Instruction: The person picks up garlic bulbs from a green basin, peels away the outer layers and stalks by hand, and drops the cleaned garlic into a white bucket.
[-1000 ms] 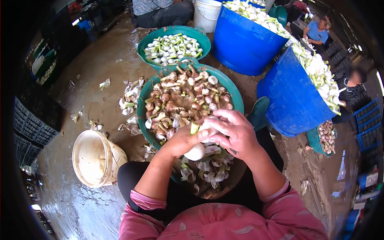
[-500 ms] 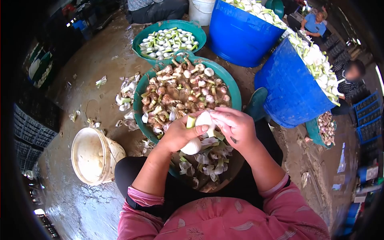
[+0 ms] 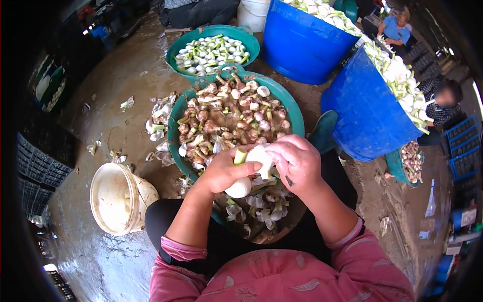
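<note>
Garlic bulbs held above the near rim of a green basin (image 3: 298,118): the left hand (image 3: 223,173) is closed round the upper garlic bulb (image 3: 257,160), stem down, and the lower garlic bulb (image 3: 238,188), whose green stem rises between thumb and fingers. The right hand (image 3: 298,165), spread over the upper bulb one second earlier, now has its fingers bent together at that bulb's right side, leaving more white surface exposed; whether they grip it cannot be told.

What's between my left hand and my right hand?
A white garlic bulb lies between the left hand and right hand; the head view shows it.
</note>
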The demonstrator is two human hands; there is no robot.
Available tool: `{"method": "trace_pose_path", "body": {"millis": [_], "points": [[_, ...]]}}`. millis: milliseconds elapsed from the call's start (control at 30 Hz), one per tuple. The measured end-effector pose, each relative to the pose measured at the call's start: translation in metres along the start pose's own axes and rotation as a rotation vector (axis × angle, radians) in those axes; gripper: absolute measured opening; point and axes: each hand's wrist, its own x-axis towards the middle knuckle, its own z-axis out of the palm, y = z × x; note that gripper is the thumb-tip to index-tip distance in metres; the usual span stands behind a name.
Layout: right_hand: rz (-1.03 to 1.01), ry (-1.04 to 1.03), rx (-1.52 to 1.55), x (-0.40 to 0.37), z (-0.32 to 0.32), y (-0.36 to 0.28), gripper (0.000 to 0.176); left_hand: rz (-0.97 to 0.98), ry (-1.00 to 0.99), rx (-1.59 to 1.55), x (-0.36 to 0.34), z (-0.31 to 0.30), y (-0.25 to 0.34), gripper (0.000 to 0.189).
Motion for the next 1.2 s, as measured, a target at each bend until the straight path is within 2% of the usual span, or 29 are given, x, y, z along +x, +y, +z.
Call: {"method": "trace_pose_path", "body": {"millis": [100, 167, 200, 233, 267, 300, 367, 400, 433, 500, 533, 600, 633, 700, 733, 833, 867, 900, 967, 1000, 1033, 1100, 1133, 1167, 1200], "points": [[0.032, 0.049, 0.007, -0.003, 0.011, 0.016, 0.008, 0.084, -0.034, 0.011, 0.001, 0.001, -0.006, 0.065], [0.472, 0.128, 0.088, -0.008, 0.019, 0.045, 0.005, 0.133, -0.064, 0.03, 0.0, 0.001, -0.007, 0.067], [0.489, 0.036, -0.004, -0.011, 0.019, 0.055, 0.007, 0.126, -0.126, -0.13, -0.002, 0.001, -0.007, 0.067], [0.526, -0.212, -0.216, -0.02, 0.022, 0.057, 0.01, 0.123, -0.187, -0.289, -0.003, 0.001, -0.005, 0.068], [0.565, -0.418, -0.244, -0.028, 0.031, 0.057, 0.012, 0.126, -0.147, -0.365, -0.005, -0.001, -0.01, 0.069], [0.6, -0.627, -0.272, -0.037, 0.039, 0.054, 0.014, 0.146, -0.199, -0.421, -0.005, -0.005, -0.01, 0.065], [0.63, -0.768, -0.249, -0.049, 0.046, 0.051, 0.017, 0.092, -0.239, -0.693, -0.001, -0.014, -0.029, 0.063], [0.743, -0.838, -0.233, -0.032, 0.037, 0.041, 0.018, 0.1, -0.237, -0.69, 0.0, -0.013, -0.025, 0.063], [0.731, -0.839, -0.236, -0.026, 0.035, 0.039, 0.018, 0.098, -0.236, -0.787, 0.0, -0.009, -0.018, 0.062], [0.788, 0.076, 0.848, -0.025, 0.034, 0.033, 0.02, 0.084, -0.232, -0.888, -0.001, -0.006, -0.018, 0.061], [0.794, 0.086, 0.848, -0.02, 0.028, 0.023, 0.02, 0.044, -0.242, -0.885, 0.0, -0.006, -0.022, 0.06], [0.77, -0.026, 1.09, -0.001, 0.015, 0.007, 0.021, 0.009, -0.266, -0.87, 0.007, -0.006, -0.025, 0.059], [0.753, -0.013, 1.147, 0.002, 0.018, 0.009, 0.023, -0.027, -0.279, -0.837, 0.008, -0.007, -0.027, 0.06], [0.945, 0.001, 1.311, 0.004, 0.018, 0.017, 0.02, -0.073, -0.299, -0.797, 0.005, -0.011, -0.029, 0.061], [0.925, -0.019, 1.206, 0.002, 0.022, 0.019, 0.017, -0.028, -0.274, -0.749, -0.002, -0.004, -0.018, 0.06], [0.779, 0.001, 1.025, 0.001, 0.036, 0.01, 0.011, -0.134, -0.323, -0.819, 0.0, -0.009, -0.03, 0.058], [0.687, 0.002, 0.888, 0.0, 0.044, 0.009, 0.01, -0.068, -0.32, -0.79, -0.001, -0.011, -0.026, 0.058], [0.619, 0.021, 0.73, -0.001, 0.045, 0.009, 0.009, -0.021, -0.339, -0.777, -0.002, -0.009, -0.025, 0.058], [0.229, -0.338, -0.063, 0.002, 0.033, 0.008, 0.012, 0.014, -0.417, -0.907, -0.001, -0.006, -0.028, 0.058], [0.288, -0.27, -0.084, -0.012, 0.051, 0.02, 0.016, 0.014, -0.493, -0.985, -0.001, -0.006, -0.03, 0.054], [0.28, -0.258, -0.075, -0.022, 0.057, 0.03, 0.016, 0.018, -0.488, -0.97, -0.002, -0.007, -0.028, 0.054], [0.735, -0.036, 0.451, -0.026, 0.058, 0.053, 0.022, 0.136, -0.344, -0.97, 0.0, -0.006, -0.021, 0.046], [0.746, 0.063, 0.576, -0.009, 0.037, 0.021, 0.026, 0.092, -0.212, -1.002, -0.003, -0.002, -0.015, 0.044], [0.696, 0.162, 0.716, -0.021, 0.043, 0.039, 0.027, 0.049, -0.172, -0.97, 0.004, -0.004, -0.023, 0.043], [0.627, 0.341, 0.793, -0.004, 0.038, 0.009, 0.026, 0.037, -0.197, -0.948, 0.007, -0.005, -0.03, 0.043]]}}
